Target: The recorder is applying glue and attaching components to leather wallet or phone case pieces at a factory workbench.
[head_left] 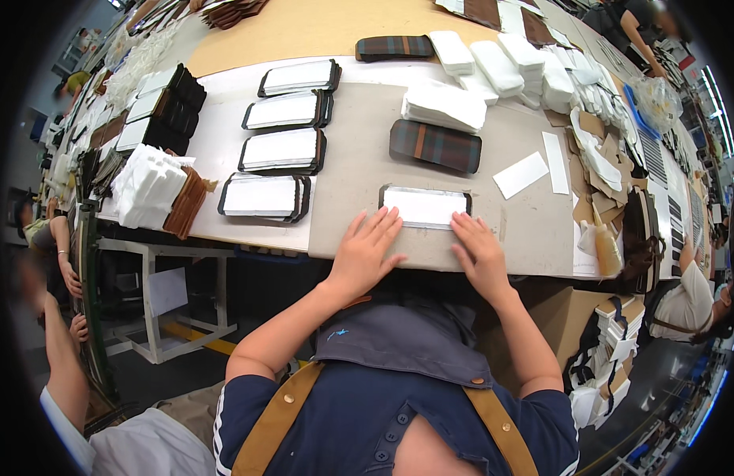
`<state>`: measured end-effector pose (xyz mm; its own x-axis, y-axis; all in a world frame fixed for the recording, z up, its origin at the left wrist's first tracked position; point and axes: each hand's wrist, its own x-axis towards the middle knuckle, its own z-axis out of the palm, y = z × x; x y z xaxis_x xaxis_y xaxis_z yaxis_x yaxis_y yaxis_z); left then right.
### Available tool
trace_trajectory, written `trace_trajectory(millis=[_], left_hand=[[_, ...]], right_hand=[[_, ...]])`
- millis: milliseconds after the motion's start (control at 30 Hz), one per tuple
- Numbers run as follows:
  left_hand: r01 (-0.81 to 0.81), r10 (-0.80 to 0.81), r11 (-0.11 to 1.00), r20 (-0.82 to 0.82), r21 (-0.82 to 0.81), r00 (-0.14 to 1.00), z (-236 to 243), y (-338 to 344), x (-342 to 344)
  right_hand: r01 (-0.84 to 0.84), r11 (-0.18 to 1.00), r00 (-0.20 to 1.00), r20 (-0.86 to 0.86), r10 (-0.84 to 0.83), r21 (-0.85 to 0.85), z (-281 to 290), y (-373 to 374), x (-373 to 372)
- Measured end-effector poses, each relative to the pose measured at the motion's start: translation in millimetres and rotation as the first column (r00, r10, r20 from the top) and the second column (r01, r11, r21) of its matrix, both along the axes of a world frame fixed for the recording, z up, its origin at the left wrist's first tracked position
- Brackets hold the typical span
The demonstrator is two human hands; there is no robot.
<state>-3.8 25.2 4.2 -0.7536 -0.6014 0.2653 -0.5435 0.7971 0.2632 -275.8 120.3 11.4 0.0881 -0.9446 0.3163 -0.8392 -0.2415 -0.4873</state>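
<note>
A flat oblong piece with a white face and dark rim [425, 208] lies on the grey board [351, 182] near the table's front edge. My left hand [368, 247] is laid flat at its left end, the fingertips on its lower left corner. At the opposite end, my right hand [481, 251] touches the lower right corner with its fingers stretched out. Neither hand grips anything. Just beyond the piece sits a stack of dark plaid pieces [435, 147] with an orange stripe, and behind that a stack of white pads [444, 106].
To the left are several stacks of white-faced, dark-rimmed pieces [260, 197]. White sheets [142, 190] and brown pieces [191, 205] stand further left. Two white strips [521, 174] lie at right, near a bottle of yellowish liquid [606, 247]. Other people work on both sides.
</note>
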Motion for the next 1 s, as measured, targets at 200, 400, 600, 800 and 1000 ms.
trace_trajectory(millis=[200, 400, 600, 800, 1000], left_hand=[[-0.073, 0.312, 0.892, -0.493, 0.445, 0.812, -0.9, -38.3, -12.2], [-0.334, 0.358, 0.933, -0.392, 0.131, 0.847, -2.5, -38.7, -18.6], [0.043, 0.439, 0.758, -0.558, 0.651, 0.704, 3.0, -48.3, 3.2], [0.015, 0.613, 0.765, -0.734, 0.644, 0.292, 75.9, -71.3, 86.3], [-0.447, 0.739, 0.673, -0.526, 0.589, 0.42, 50.4, -118.3, 208.5]], right_hand=[[0.351, 0.935, 0.906, 0.269, -0.327, -0.044, 0.9, -54.0, -11.6], [0.287, 0.955, 0.933, 0.248, -0.262, -0.07, 5.6, -58.0, -11.9], [0.289, 0.954, 0.73, 0.663, -0.165, -0.081, 10.8, -32.5, 0.7], [0.181, 0.98, 0.868, 0.483, -0.119, -0.083, 23.2, -27.4, -12.9], [0.215, 0.974, 0.92, 0.35, -0.176, -0.076, 20.8, -35.4, -17.8]])
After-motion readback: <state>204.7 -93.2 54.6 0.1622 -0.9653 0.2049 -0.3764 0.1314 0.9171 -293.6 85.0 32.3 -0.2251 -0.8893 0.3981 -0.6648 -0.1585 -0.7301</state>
